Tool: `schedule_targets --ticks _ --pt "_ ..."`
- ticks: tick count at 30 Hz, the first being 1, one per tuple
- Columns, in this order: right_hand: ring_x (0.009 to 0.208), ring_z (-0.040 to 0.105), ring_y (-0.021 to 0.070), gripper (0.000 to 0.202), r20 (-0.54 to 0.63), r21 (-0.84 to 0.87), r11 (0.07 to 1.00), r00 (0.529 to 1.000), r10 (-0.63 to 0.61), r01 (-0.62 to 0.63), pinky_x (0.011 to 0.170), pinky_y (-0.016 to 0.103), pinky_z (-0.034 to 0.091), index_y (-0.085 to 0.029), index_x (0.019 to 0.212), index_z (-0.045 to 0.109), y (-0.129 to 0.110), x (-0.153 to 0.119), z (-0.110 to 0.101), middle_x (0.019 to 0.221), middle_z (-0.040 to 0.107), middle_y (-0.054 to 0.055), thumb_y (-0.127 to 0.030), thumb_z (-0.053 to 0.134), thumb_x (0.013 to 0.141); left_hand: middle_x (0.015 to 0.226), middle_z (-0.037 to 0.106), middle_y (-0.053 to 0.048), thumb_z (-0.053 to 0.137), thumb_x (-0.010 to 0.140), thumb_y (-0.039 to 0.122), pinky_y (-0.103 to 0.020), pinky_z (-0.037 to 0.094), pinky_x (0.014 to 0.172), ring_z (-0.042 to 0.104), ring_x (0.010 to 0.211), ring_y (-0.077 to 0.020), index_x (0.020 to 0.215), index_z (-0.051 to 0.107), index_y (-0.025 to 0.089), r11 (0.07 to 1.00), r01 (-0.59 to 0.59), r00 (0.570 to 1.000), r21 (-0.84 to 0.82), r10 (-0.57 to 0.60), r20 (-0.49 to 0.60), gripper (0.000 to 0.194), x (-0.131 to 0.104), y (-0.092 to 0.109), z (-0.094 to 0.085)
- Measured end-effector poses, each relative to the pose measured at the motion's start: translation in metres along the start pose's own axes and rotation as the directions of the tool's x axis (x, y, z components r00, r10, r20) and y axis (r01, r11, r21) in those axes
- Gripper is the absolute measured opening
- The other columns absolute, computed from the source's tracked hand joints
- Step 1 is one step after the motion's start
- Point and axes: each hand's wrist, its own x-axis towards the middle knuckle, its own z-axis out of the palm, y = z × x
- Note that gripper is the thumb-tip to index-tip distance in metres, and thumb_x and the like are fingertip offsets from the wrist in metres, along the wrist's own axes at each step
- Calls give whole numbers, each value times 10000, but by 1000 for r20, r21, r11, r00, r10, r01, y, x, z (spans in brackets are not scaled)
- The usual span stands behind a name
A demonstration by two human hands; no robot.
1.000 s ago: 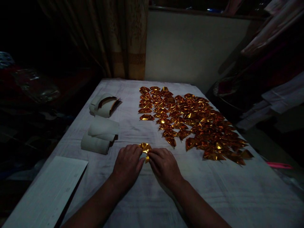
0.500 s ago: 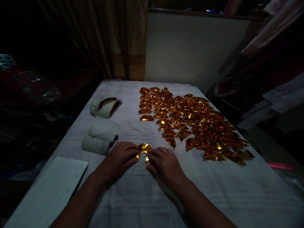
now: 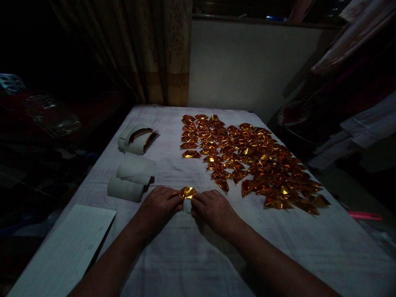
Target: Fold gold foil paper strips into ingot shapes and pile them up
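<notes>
A shiny gold foil paper (image 3: pixel 188 192), partly folded, is held between my two hands near the middle of the table. My left hand (image 3: pixel 161 203) pinches its left end, and my right hand (image 3: pixel 213 208) pinches its right end. A pale patch shows in the gap below the gold, between the fingertips. The fingertips themselves are partly hidden behind the knuckles. Beyond my right hand lie many folded gold foil pieces (image 3: pixel 247 152), set close together in rows that crowd into a pile on the right.
Curved pale card sheets (image 3: pixel 125 189) lie left of my left hand, with more curved card pieces (image 3: pixel 136 140) behind. A flat white board (image 3: pixel 68 243) rests at the near left edge. A white cloth (image 3: pixel 173 255) covers the table; a curtain (image 3: pixel 173 53) hangs behind.
My hands have drawn slightly closer together on the gold foil paper. Its two lower flaps, visible earlier, are now tucked by the fingers. The other pieces stay put.
</notes>
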Motion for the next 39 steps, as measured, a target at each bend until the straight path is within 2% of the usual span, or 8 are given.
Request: schedule_targets --ticks 8,15,19,21,24,28,33,39 --pt "882 620 193 167 -188 -13 999 981 -44 42 745 341 427 -189 1107 686 -1 -9 13 1086 733 77 -231 596 972 990 737 -58 549 988 282 -373 486 796 660 875 -214 1028 671 192 998 -20 999 55 23 -50 157 2 0 4" --pt "907 634 188 151 -344 44 999 938 40 -27 772 326 436 -194 1046 686 -5 -14 26 1071 741 68 -184 551 978 960 729 -64 500 1007 273 -381 482 818 653 877 -214 1065 660 186 998 18 1000 56 -17 -19 191 0 0 4" --pt "852 628 185 150 -393 110 990 910 130 -93 755 310 436 -191 982 675 -4 -12 30 982 736 65 -171 526 970 957 722 -44 506 1002 299 -373 458 820 637 889 -207 970 674 210 995 101 995 -21 -101 -6 193 2 -1 6" --pt "826 614 186 164 -379 158 972 899 221 -172 748 302 436 -192 934 668 -4 -10 30 924 719 64 -181 507 967 916 703 -40 509 998 312 -373 448 814 620 880 -211 921 672 211 980 191 982 -52 -191 11 207 3 0 9" --pt "782 587 186 179 -278 178 932 893 354 -314 723 292 419 -204 847 644 -5 -5 27 845 679 50 -197 503 956 867 676 -40 524 984 315 -381 434 806 592 861 -224 885 663 208 951 303 953 -56 -303 15 202 5 1 15" --pt "743 570 179 165 -203 162 881 858 471 -445 690 286 382 -209 817 625 -7 2 25 778 640 27 -201 523 946 867 680 -35 533 970 294 -378 418 803 584 865 -231 910 647 213 931 363 932 -46 -364 5 152 8 4 19" --pt "768 589 191 137 -190 147 857 836 515 -494 713 296 387 -215 870 631 -8 6 28 805 656 30 -195 520 948 860 678 -34 531 966 284 -371 403 773 576 844 -232 902 606 213 921 389 921 30 -390 11 122 12 6 20" --pt "830 616 218 182 -213 146 871 844 491 -470 754 325 450 -200 981 658 -9 4 30 896 689 76 -173 480 954 814 661 -34 525 956 253 -375 390 736 564 805 -238 853 576 217 925 372 928 84 -368 -51 120 16 8 22"
